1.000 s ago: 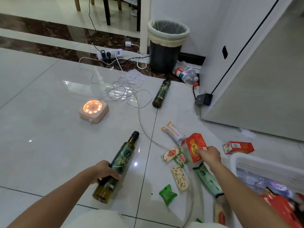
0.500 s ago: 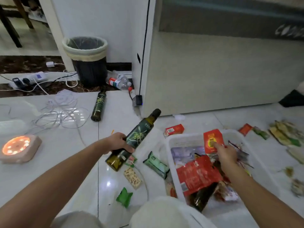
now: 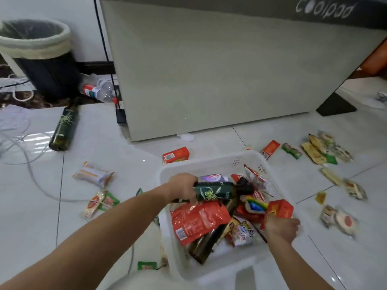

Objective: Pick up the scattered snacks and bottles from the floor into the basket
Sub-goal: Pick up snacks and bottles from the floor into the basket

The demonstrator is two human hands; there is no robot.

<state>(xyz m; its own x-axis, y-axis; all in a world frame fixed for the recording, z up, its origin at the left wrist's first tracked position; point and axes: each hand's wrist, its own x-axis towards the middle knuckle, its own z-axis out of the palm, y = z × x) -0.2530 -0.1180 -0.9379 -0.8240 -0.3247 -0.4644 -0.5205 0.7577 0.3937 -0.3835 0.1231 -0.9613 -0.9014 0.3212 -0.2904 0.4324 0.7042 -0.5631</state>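
Gripping a dark green bottle (image 3: 217, 191) low on its body, left hand (image 3: 184, 188) centre frame over the white basket (image 3: 211, 164), right hand (image 3: 281, 228) pinching a red box (image 3: 279, 209) above its fingers.

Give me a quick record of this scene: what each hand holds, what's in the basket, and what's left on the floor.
Left hand: fingers curled round a dark green bottle, held level over the basket
Right hand: holds a red box at the basket's right side
In basket: red pouch, buried bottle beneath it, mixed snack packs
Floor, left: floor bottle, orange-white pack, red carton
Floor, right: scattered snack packets
Beside bin: clear plastic bottle
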